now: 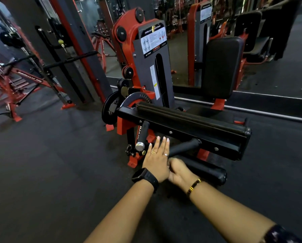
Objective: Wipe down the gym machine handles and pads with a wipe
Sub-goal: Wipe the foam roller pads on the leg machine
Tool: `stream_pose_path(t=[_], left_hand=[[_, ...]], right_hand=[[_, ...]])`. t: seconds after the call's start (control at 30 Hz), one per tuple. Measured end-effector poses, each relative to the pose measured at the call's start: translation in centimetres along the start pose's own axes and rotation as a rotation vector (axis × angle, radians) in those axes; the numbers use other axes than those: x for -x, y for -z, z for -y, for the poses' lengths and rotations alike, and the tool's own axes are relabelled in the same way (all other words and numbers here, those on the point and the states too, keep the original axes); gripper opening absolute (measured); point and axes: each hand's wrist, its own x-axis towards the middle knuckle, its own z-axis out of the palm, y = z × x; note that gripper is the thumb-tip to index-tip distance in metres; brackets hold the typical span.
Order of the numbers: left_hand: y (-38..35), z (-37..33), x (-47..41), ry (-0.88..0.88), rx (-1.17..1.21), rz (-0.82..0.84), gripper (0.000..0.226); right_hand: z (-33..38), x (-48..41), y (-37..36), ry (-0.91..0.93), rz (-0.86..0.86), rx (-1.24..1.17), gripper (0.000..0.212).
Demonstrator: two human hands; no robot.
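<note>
lower centre: left hand [157,160] flat, fingers straight, nearly together, btw left handle [143,132] & right handle [183,147]. right hand [179,172] curled at right handle's near end; can't tell what it clamps, no wipe visible. imo wrap grip fully, stroke end to end.

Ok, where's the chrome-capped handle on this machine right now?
Head view, lower centre: the chrome-capped handle juts from the left part of the black crossbar toward the camera. Its cap sits just left of the straight fingers of the left hand.
</note>
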Motion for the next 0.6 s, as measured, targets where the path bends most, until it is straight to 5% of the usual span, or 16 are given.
stream_pose_path(t=[0.17, 0.33, 0.6], left_hand=[[0.3, 0.1, 0.2, -0.014, -0.032, 0.007, 0.084], [0.2, 0.3, 0.2, -0.011, -0.087, 0.038, 0.081], [0.1, 0.3, 0.3, -0.006, -0.065, 0.025, 0.089]], right_hand=[[0.2, -1.5, 0.1, 0.049, -0.056, -0.129, 0.04], [0.9, -2.2, 0.5, 0.087, -0.022, -0.241, 0.08], [5.9, -1.8, 3.1, 0.246, -0.273, -0.289, 0.062]])
